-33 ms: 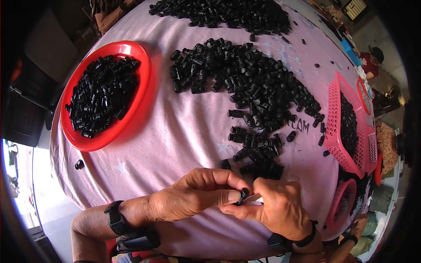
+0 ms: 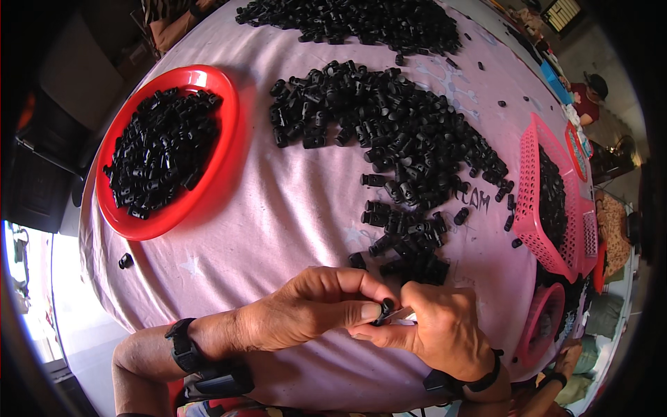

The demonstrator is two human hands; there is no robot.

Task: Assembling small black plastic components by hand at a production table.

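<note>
- Far left: single black cord lock [image 2: 126, 260], lying loose on the pink tablecloth [image 2: 292, 215], below the plate.
- Red plate [image 2: 229, 101], round, raised rim; piled with black plastic cord locks [image 2: 163, 153], one or two pieces near its edge.
- Upper left, across the table: another person's forearm [image 2: 174, 33], partly in shadow.
- Left wrist: black wristband [image 2: 183, 346].
- Left hand [image 2: 316, 309]: over the near cloth, thumb and forefinger closed in a narrow pinch on one small black cord lock [image 2: 384, 312]. That piece sits between the two hands, just below the near end of the middle heap.
- Top centre: far heap [image 2: 354, 21] of like black pieces, running out of view.
- Middle heap [image 2: 389, 125]: broad at the back, curving right, with a narrower tail toward the hands.
- Right hand [image 2: 445, 326]: fingers bent and drawn close on a thin pale implement [image 2: 400, 314], its tip at the held piece; exact kind cannot be told. Black band [image 2: 488, 373] at the wrist.
- Right side: pink perforated basket [image 2: 530, 201] containing black pieces; nearer, a round pink container [image 2: 526, 333], contents unclear.
- Far right: a person in a dark cap [image 2: 596, 85].
</note>
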